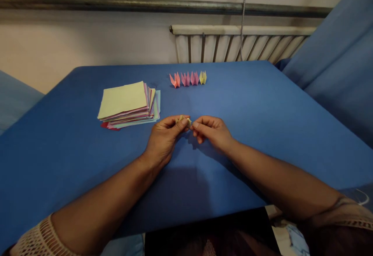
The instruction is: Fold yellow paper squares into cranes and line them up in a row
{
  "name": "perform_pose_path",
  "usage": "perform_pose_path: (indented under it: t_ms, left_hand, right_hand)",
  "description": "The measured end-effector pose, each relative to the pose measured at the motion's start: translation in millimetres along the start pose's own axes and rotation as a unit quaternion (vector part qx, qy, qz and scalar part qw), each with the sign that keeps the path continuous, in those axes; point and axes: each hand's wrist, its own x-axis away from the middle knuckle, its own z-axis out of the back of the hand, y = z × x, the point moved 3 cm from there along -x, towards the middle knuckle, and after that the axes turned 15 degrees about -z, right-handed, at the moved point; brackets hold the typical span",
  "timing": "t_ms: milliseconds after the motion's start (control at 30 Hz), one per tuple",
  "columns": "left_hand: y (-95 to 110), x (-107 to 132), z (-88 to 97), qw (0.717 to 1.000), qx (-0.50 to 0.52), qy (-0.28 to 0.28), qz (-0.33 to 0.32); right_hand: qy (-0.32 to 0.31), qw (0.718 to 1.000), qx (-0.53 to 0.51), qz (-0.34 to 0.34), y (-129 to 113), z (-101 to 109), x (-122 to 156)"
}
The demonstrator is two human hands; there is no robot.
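A small folded yellow paper point(189, 121) is pinched between the thumb and fingers of my left hand point(163, 136), above the middle of the blue table. My right hand point(212, 130) meets it from the right, with thumb and forefinger closed at the paper's right end. Most of the paper is hidden by my fingers, so its exact shape does not show. Beyond my hands stands a row of small folded paper figures with upright points: a coral one point(175, 81), two pink ones point(185, 79) and a pale yellow one point(203, 78).
To the left lies a thick stack of coloured paper sheets point(124, 99), yellow on top, its edges uneven. The blue-covered table point(256, 131) reaches to the wall, where a radiator point(215, 46) and a horizontal pipe point(116, 4) run. A blue curtain point(340, 49) hangs at the right.
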Motion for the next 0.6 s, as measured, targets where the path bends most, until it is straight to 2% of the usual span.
perform_pose_path:
  t_ms: [100, 233, 400, 600]
  left_hand:
    - [3, -1, 1.0, 0.997, -0.059, 0.001, -0.054]
    - [10, -1, -0.9, 0.978, -0.149, -0.046, -0.136]
    - [14, -1, -1.8, 0.965, -0.192, -0.073, -0.165]
    - [14, -1, -2.5, 0.961, -0.203, -0.069, -0.175]
  right_hand:
    - [-0.068, 0.992, -0.085, -0.065, 1, -2, 0]
    - [-0.077, 0.983, -0.144, -0.088, 0, -1, 0]
    - [-0.075, 0.984, -0.148, -0.067, 0, 1, -2]
    - [-0.052, 0.991, -0.124, -0.017, 2, 3, -5]
